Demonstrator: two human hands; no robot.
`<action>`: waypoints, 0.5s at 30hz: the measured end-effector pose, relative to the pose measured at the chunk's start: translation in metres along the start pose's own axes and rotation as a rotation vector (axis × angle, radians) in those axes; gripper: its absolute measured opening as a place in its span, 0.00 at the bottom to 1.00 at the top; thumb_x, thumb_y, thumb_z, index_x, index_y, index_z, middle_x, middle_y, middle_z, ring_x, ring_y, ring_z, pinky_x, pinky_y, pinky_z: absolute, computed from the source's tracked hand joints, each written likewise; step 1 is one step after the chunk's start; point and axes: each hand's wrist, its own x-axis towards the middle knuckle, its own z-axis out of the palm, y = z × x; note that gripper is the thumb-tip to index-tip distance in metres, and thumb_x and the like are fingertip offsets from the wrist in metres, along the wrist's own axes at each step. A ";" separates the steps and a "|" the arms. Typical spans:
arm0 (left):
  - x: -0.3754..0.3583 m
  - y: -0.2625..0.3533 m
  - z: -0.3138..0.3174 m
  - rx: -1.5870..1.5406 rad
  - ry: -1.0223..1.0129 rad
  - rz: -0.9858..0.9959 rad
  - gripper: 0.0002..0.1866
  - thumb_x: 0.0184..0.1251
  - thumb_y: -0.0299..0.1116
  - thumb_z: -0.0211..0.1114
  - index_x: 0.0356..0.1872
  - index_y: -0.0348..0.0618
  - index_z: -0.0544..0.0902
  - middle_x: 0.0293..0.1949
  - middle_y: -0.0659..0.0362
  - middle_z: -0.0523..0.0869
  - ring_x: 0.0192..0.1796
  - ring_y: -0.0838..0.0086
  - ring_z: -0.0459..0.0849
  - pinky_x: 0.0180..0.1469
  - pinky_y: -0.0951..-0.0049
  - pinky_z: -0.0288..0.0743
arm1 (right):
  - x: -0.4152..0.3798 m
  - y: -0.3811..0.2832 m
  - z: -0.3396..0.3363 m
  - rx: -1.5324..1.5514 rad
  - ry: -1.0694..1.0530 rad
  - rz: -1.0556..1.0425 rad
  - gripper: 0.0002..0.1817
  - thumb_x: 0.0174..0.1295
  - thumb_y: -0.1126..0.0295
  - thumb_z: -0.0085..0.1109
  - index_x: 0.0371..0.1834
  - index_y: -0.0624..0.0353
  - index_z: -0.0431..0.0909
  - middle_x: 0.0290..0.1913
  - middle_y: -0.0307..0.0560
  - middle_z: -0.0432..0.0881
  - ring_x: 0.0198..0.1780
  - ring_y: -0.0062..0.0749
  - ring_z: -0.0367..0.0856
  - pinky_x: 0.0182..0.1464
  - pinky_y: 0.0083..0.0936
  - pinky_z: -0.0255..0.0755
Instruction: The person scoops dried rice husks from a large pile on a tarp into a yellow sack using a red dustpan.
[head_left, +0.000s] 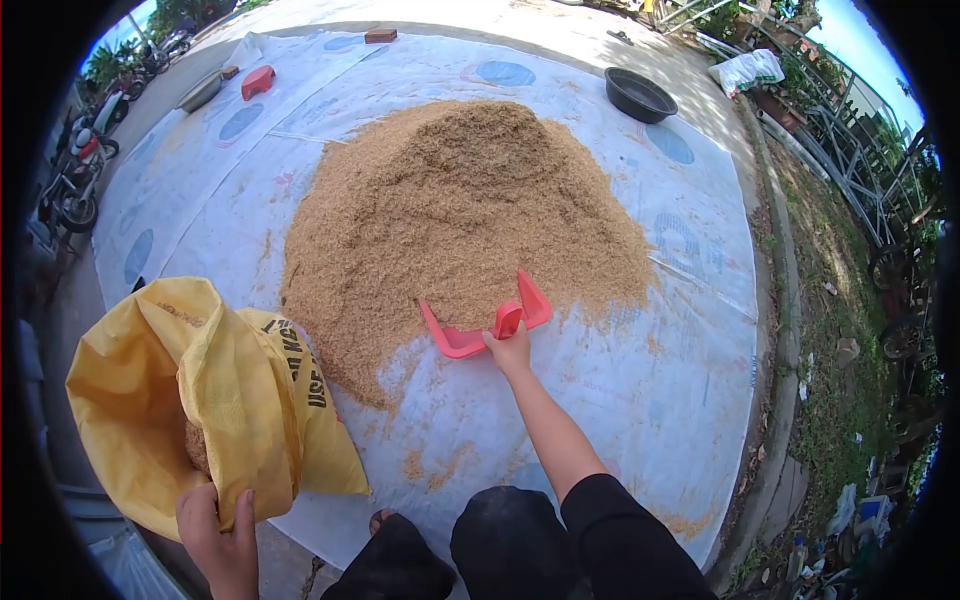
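Note:
My right hand point(510, 350) is wrapped round the handle of a red dustpan point(462, 344). The dustpan's open side faces away from me, its front reaching into the near edge of a big heap point(470, 220) of golden-brown, husk-like grain. At lower left, my left hand point(222, 540) pinches the rim of a yellow woven sack point(245, 390) with dark printing on its side. The sack's mouth gapes towards me, and some of the same brown material shows inside. Its bottom is hidden from view.
A white plastic sheet point(640, 420) with blue prints lies under the heap. Beyond it are a black basin point(640, 95), a red stool point(258, 82) and a brick point(380, 36). Motorbikes point(75, 190) stand at left; a concrete curb point(790, 300) and grass run along the right.

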 end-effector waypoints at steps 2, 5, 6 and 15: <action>0.000 0.006 -0.005 -0.022 -0.017 -0.065 0.10 0.50 0.24 0.67 0.30 0.34 0.74 0.26 0.53 0.74 0.32 0.62 0.70 0.36 0.68 0.64 | -0.011 -0.001 -0.004 0.057 0.088 -0.097 0.21 0.42 0.67 0.71 0.35 0.60 0.69 0.32 0.47 0.79 0.36 0.36 0.79 0.41 0.31 0.71; -0.002 0.009 -0.013 -0.016 0.037 0.001 0.10 0.48 0.23 0.67 0.31 0.34 0.75 0.29 0.52 0.76 0.34 0.61 0.72 0.39 0.66 0.65 | -0.028 0.011 -0.013 0.042 0.114 -0.104 0.22 0.43 0.68 0.70 0.38 0.61 0.69 0.34 0.48 0.79 0.37 0.37 0.79 0.42 0.31 0.72; -0.004 0.008 -0.016 0.002 0.006 -0.025 0.11 0.48 0.24 0.66 0.32 0.34 0.75 0.31 0.52 0.77 0.36 0.60 0.73 0.45 0.64 0.66 | -0.034 0.019 -0.017 0.042 0.109 -0.106 0.22 0.43 0.68 0.70 0.38 0.61 0.69 0.34 0.48 0.79 0.37 0.37 0.79 0.42 0.31 0.72; -0.014 0.001 -0.033 0.017 0.043 0.024 0.10 0.52 0.28 0.62 0.34 0.37 0.76 0.34 0.52 0.78 0.41 0.56 0.77 0.67 0.50 0.53 | -0.092 0.059 -0.077 0.216 0.011 0.038 0.21 0.47 0.70 0.68 0.43 0.61 0.69 0.37 0.45 0.78 0.40 0.32 0.79 0.44 0.28 0.73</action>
